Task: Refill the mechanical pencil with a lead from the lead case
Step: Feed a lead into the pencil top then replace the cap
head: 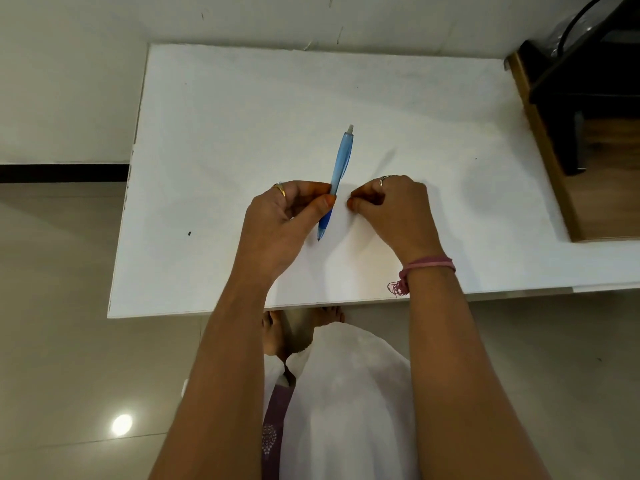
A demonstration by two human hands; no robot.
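A blue translucent mechanical pencil (341,164) is held over the white table (242,116), its tip pointing toward me and its pale push cap pointing away. My left hand (287,216) pinches the pencil's lower barrel between thumb and fingers. My right hand (391,209) is just right of the pencil, fingers curled with thumb and forefinger pressed together; whether a thin lead sits between them cannot be seen. No lead case is visible.
A small dark speck (189,233) lies on the table at the left. A wooden surface with a black chair base (581,109) stands at the far right. The white wall (242,19) runs behind the table. The tiled floor (62,306) is on the left.
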